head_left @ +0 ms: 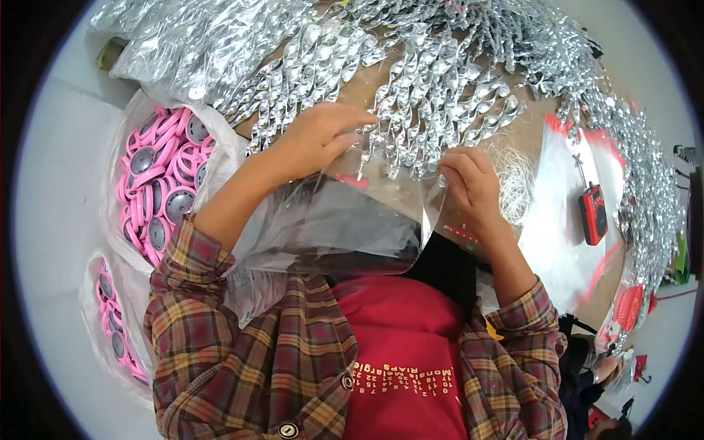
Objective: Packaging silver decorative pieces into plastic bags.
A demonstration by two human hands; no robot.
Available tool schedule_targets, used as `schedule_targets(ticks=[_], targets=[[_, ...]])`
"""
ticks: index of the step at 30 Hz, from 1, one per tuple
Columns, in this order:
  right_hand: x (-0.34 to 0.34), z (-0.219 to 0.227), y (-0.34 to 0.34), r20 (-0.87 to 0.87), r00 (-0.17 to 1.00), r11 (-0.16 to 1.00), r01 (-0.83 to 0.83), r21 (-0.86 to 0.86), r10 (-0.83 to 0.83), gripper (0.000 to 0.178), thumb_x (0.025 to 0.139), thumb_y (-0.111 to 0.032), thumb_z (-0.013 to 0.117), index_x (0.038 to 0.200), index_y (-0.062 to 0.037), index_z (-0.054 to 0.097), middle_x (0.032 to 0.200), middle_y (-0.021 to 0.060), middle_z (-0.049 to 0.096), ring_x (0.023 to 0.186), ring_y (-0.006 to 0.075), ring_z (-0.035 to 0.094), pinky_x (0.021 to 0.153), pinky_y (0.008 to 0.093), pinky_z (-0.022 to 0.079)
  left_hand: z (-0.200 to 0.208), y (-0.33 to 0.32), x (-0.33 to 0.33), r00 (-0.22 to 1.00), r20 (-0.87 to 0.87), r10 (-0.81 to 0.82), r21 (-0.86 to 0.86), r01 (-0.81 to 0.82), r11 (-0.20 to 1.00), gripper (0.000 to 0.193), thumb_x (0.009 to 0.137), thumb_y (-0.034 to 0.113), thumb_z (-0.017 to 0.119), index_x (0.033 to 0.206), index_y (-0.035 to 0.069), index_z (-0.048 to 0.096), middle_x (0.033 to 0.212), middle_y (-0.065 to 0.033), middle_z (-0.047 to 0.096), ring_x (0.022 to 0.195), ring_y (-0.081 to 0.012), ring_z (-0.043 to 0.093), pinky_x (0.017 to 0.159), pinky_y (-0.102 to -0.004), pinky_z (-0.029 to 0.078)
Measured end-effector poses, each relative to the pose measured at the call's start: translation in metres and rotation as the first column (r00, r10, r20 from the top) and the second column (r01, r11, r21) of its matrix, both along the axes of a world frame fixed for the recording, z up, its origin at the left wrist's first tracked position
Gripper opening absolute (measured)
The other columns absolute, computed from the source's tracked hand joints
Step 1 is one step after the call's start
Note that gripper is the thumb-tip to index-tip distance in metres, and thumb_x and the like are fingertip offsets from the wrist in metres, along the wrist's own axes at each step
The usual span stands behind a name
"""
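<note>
Clear plastic bag (345, 231): spread between the two hands at the near edge of the bench (359, 92), in front of the person's red shirt (400, 337).
Left hand (319, 139): fingers bent over the bag's upper left part, beside the silver strands; whether they grip it, I cannot tell.
Right hand (473, 183): thumb and fingertips pinched together on the bag's right edge.
Silver twisted strands (433, 81): spread across the bench beyond both hands, their near ends reaching the bag.
White thread tangle (517, 187): just right of the right hand.
Red-edged clear bags (561, 220): lying flat farther right, a red and black radio (592, 214) on them.
White sack (121, 110): left of the left forearm, filled with pink and grey pieces (161, 176).
Co-worker's hand (607, 369): at lower right, well apart.
</note>
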State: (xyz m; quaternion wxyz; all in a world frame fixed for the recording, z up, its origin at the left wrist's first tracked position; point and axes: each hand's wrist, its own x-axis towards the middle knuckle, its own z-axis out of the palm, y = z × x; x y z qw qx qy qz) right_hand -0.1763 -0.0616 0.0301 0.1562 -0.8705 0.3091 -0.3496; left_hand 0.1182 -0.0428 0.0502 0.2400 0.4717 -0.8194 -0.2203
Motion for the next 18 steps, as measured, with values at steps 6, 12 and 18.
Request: schedule_targets(ticks=[6,12,18], targets=[[-0.004,0.005,0.003,0.024,1.000,0.999,-0.011,0.049,0.010,0.013,0.080,0.004,0.062,0.091,-0.0021,0.063,0.092,0.0107,0.061,0.088,0.0257,0.058,0.076,0.0326,0.046,0.012,-0.009,-0.026,0.968,0.032,-0.248,0.052,0.246,0.968,0.037,0.095,0.030,0.048,0.125,0.011,0.058,0.125,-0.0148,0.056,0.119,-0.0304,0.047,0.100,-0.0385,0.035],[0.000,0.010,0.007,0.099,0.995,0.996,-0.009,0.092,0.000,0.012,0.081,0.003,0.062,0.092,-0.0020,0.063,0.095,0.0101,0.061,0.088,0.0250,0.059,0.078,0.0320,0.047,0.022,-0.031,-0.036,0.931,0.051,-0.362,0.146,0.351,0.925,0.029,0.090,0.031,0.055,0.099,0.005,0.065,0.097,-0.0103,0.063,0.089,-0.0244,0.058,0.081,-0.0356,0.043],[0.002,0.005,-0.003,0.121,0.992,0.981,0.004,0.193,-0.028,0.009,0.083,0.002,0.059,0.091,-0.0019,0.062,0.094,0.0095,0.063,0.087,0.0238,0.060,0.079,0.0313,0.047,0.010,-0.045,-0.001,0.963,-0.086,-0.254,0.324,0.268,0.907,0.017,0.085,0.020,0.060,0.090,0.005,0.064,0.089,-0.0083,0.063,0.082,-0.0245,0.058,0.079,-0.0336,0.044]])
